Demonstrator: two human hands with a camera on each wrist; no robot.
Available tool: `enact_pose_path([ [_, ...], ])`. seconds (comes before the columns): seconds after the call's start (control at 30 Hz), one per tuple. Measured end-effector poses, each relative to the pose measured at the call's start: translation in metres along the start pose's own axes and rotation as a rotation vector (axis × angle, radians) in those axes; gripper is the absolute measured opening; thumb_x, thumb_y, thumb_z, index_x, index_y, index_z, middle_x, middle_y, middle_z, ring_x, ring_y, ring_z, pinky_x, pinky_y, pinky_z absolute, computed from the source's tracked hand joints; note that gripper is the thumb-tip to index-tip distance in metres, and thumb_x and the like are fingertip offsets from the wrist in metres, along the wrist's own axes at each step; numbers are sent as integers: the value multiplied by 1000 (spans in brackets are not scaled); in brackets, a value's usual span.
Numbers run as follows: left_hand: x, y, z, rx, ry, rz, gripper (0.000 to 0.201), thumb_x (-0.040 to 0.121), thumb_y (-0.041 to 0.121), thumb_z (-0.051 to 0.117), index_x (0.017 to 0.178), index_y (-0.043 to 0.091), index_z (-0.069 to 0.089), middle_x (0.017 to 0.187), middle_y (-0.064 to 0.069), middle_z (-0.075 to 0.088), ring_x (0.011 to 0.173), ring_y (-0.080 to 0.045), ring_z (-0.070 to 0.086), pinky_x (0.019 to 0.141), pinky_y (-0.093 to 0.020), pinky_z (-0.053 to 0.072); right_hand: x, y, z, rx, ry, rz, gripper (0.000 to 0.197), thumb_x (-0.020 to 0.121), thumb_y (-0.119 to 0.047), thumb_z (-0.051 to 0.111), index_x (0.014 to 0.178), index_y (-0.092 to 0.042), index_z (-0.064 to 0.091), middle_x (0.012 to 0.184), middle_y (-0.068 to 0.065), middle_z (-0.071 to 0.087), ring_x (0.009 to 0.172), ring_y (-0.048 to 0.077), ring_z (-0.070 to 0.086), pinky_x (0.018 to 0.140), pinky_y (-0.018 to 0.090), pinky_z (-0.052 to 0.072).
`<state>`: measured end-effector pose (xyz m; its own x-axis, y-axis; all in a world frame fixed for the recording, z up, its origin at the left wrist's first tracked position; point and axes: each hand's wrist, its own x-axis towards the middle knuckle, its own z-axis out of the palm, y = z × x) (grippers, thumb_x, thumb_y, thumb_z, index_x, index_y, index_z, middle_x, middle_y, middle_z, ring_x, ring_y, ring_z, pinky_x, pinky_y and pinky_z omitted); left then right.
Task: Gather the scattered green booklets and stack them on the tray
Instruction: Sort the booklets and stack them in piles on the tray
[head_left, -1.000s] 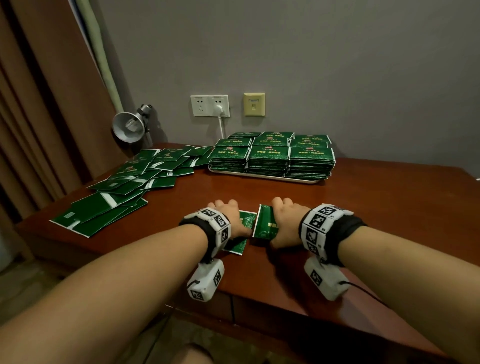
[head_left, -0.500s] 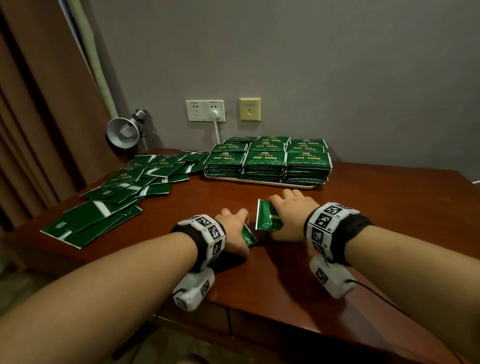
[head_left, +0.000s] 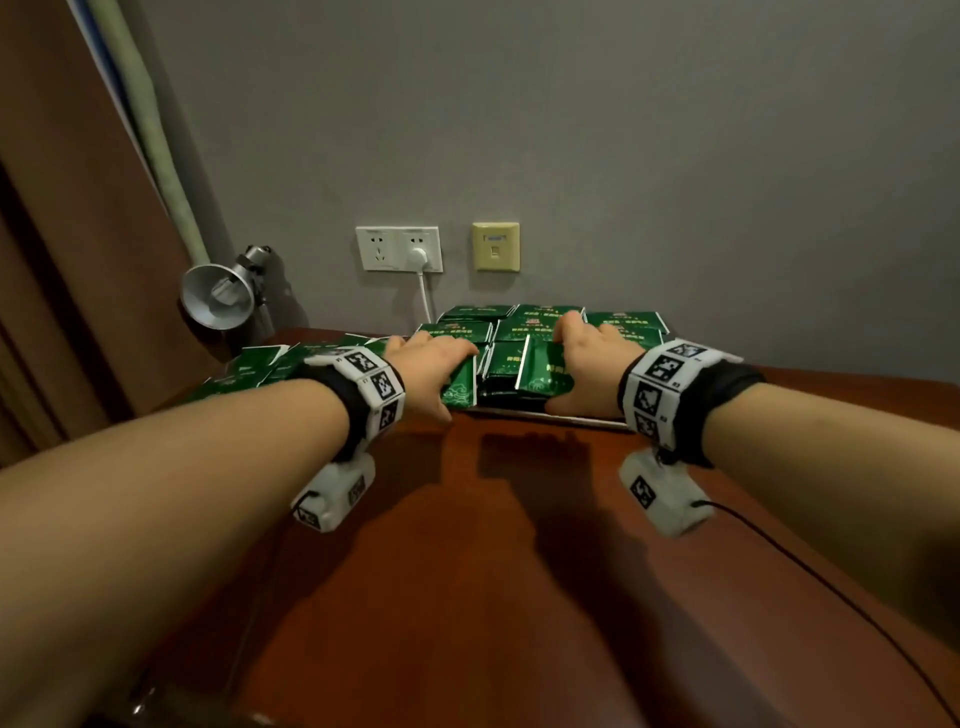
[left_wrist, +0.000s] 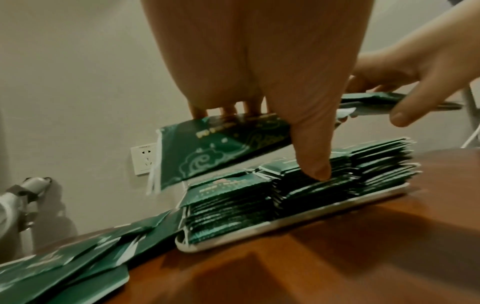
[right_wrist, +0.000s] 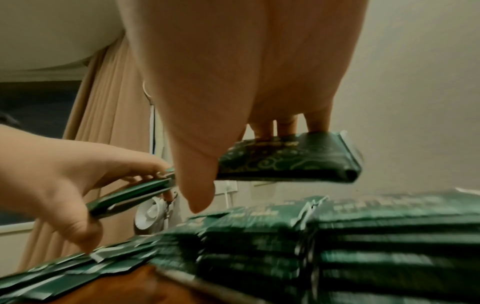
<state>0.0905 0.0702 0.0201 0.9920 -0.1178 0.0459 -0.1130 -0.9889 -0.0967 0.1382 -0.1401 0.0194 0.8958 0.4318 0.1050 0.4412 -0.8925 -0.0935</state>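
Each hand holds a small bundle of green booklets just above the tray (head_left: 571, 415) at the back of the table. My left hand (head_left: 434, 371) grips its bundle (head_left: 460, 387) over the tray's front left stack; in the left wrist view that bundle (left_wrist: 221, 150) hangs between fingers and thumb. My right hand (head_left: 587, 366) grips a second bundle (head_left: 543, 371), seen from below in the right wrist view as a folded bundle (right_wrist: 288, 162). Stacks of booklets (left_wrist: 298, 189) fill the white tray (left_wrist: 285, 223). Scattered booklets (head_left: 260, 366) lie left of it.
A silver clamp lamp (head_left: 218, 296) stands at the table's back left corner, beside brown curtains. Wall sockets (head_left: 400, 249) with a white plug sit behind the tray. A thin black cable (head_left: 831, 587) runs from the right wrist camera across the wooden tabletop (head_left: 493, 571).
Both hands lifted their booklets off the table's near part and carried them forward to the tray. The head camera moved closer and lower toward the tray.
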Motion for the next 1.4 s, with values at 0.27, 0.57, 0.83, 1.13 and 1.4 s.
enact_pose_path([
  [0.27,99,-37,16,-9,-67,58,97,67,41,85,146,27,30,138,-2,43,128,-26,37,107,-49,35,127,16,-16,-83,-44,39,79,70,-55,78,121,-12,35,111,11,57,105,32,51,87,46,48],
  [0.57,144,-57,38,13,-168,128,104,70,43,83,153,25,22,143,-5,37,131,-27,33,108,-43,36,196,6,8,-112,-95,3,87,70,-48,81,129,-6,33,112,9,56,100,28,54,76,36,44],
  [0.83,122,-54,39,24,-79,74,113,68,49,82,154,30,11,156,-7,21,141,-28,19,114,-43,25,169,-4,5,-307,-51,-92,66,77,-39,75,127,-17,38,117,10,57,105,31,50,86,43,49],
  [1.13,16,-20,42,60,-75,-76,111,68,59,77,153,29,14,145,-10,30,133,-32,29,107,-47,34,38,-63,16,-216,-128,-272,65,80,-48,68,130,-16,42,125,11,54,116,32,50,90,42,48],
  [1.4,-110,-31,87,-17,-284,-406,105,70,59,74,151,24,18,147,-13,24,136,-36,24,106,-56,34,-59,-160,80,-145,-456,-277,96,73,-64,69,145,-16,28,142,13,41,124,35,49,98,48,46],
])
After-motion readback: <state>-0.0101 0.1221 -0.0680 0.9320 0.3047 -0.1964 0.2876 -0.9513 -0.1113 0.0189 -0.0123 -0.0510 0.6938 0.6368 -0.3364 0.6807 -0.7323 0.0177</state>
